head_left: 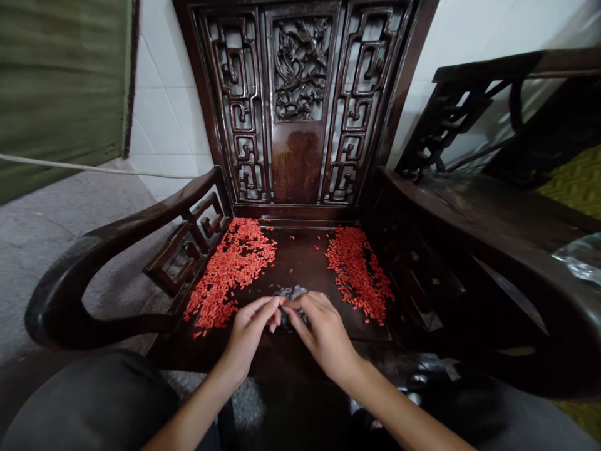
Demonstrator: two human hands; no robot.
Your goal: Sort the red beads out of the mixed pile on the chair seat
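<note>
Left hand: The left hand (246, 338) hung over the front of the seat in a narrow pinch, fingertips gathered and pointing right. Whether they held anything was too small to tell.

Right hand: The right hand (323, 335) curved down in a narrow shape, its fingers angled left to meet the left hand's fingertips. Whether it held anything could not be told.

Grey bits: A small heap of grey bits (291, 292) lay straight ahead of the meeting fingertips and partly beneath them, between the hands and slightly nearer the right. The hands hid part of it, so no clear long axis showed.

Red pellets: A long drift of red pellets (235, 269) lay left of the hands, running diagonally from the back of the seat towards the left hand. A second drift of red pellets (357, 272) lay to the right, well clear of the right hand.

Seat: Both drifts rested on the dark wooden seat (300, 263) of a carved armchair, below its fretwork backrest (300, 69).
</note>
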